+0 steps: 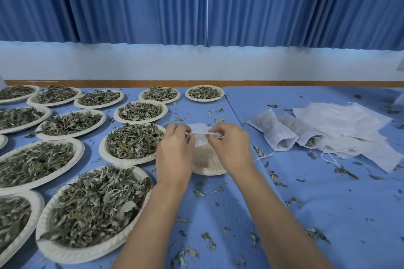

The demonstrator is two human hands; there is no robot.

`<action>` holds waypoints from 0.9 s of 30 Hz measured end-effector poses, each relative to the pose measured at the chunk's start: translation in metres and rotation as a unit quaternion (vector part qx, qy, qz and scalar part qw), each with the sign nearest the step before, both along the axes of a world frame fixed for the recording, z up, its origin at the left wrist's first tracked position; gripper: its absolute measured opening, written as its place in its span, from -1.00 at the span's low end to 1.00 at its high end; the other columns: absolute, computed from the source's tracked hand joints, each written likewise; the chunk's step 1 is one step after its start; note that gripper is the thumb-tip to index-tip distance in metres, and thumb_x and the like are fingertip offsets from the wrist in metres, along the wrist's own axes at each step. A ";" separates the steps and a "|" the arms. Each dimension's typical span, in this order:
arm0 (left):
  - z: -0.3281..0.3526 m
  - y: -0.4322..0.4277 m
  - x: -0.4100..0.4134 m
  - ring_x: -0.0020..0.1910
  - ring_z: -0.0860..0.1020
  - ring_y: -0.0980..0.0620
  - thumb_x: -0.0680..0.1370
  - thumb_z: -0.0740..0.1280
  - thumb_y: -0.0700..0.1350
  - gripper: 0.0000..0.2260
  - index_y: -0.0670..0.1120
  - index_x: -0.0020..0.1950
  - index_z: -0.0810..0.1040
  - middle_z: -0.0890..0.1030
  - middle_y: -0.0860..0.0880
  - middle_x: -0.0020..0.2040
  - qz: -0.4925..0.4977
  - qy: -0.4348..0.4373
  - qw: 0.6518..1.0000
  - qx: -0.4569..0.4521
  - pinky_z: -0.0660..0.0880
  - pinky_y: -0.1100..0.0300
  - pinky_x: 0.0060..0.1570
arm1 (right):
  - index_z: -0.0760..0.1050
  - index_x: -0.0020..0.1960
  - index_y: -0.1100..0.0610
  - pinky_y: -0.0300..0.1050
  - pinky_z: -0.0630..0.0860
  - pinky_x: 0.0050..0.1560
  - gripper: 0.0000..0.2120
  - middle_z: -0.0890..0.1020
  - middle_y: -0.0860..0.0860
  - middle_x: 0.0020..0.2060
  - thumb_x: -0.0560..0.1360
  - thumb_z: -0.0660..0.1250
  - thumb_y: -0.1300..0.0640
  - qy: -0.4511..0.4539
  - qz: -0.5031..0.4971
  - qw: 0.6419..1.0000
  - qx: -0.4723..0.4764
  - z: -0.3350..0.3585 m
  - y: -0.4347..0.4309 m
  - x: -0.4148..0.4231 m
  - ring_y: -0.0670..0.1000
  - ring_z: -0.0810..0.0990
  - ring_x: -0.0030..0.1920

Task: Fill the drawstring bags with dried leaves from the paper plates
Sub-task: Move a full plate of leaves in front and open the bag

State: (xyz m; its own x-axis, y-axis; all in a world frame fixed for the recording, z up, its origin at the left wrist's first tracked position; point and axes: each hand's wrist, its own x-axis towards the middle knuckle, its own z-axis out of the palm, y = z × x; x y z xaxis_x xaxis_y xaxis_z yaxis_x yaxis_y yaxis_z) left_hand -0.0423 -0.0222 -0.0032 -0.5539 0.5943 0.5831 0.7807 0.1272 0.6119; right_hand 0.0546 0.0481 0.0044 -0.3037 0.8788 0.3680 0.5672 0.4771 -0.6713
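Bag (198,129) in L-hand (175,148), R-hand (229,146) pinch grip

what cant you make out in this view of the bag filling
Head view only:
- drawstring bag: its mouth and contents are hidden by the fingers of the left hand and right hand.
- near-empty plate: mostly covered by both hands.
- leftmost plates: cut off by the frame's left edge.
- pile of empty bags: the count is unclear because they overlap.
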 end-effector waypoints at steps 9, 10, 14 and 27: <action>0.003 0.007 0.001 -0.17 0.63 -0.03 0.48 0.41 -0.24 -0.91 -0.17 -0.04 0.66 0.66 -0.06 -0.17 -0.005 -0.267 0.963 0.040 0.56 0.13 -0.02 | 0.59 -0.09 0.12 -0.37 0.36 -0.33 -0.92 0.51 -0.16 -0.35 0.46 0.36 0.25 0.141 -0.050 0.987 -0.059 -0.010 0.003 0.004 -0.13 0.49 -0.29; 0.007 0.008 0.003 -0.21 0.63 0.01 0.47 0.41 -0.28 -0.92 -0.16 -0.06 0.66 0.65 -0.05 -0.21 -0.022 -0.393 0.916 0.077 0.60 0.16 -0.07 | 0.60 -0.11 0.12 -0.35 0.38 -0.32 -0.95 0.52 -0.15 -0.36 0.46 0.37 0.23 0.146 -0.044 0.986 -0.064 -0.010 0.003 0.003 -0.10 0.51 -0.29; 0.015 0.009 0.004 -0.28 0.57 0.10 0.51 0.32 -0.38 -0.84 -0.14 -0.13 0.57 0.62 -0.07 -0.25 -0.107 -0.672 0.721 0.134 0.54 0.41 -0.36 | 0.61 -0.16 0.10 -0.35 0.38 -0.33 -0.96 0.59 -0.07 -0.34 0.46 0.41 0.17 0.153 -0.026 0.983 -0.095 -0.010 0.002 0.003 -0.08 0.54 -0.30; 0.027 0.002 -0.009 -0.62 0.28 0.17 0.60 0.19 -0.21 -0.84 -0.16 -0.19 0.38 0.34 -0.01 -0.43 -0.243 -0.798 0.549 0.047 0.12 0.41 -0.70 | 0.40 -0.23 0.23 -0.39 0.08 -0.72 -0.82 0.35 0.00 -0.41 0.56 0.20 0.26 0.480 0.136 0.611 -0.614 0.016 0.003 0.009 -0.16 0.23 -0.66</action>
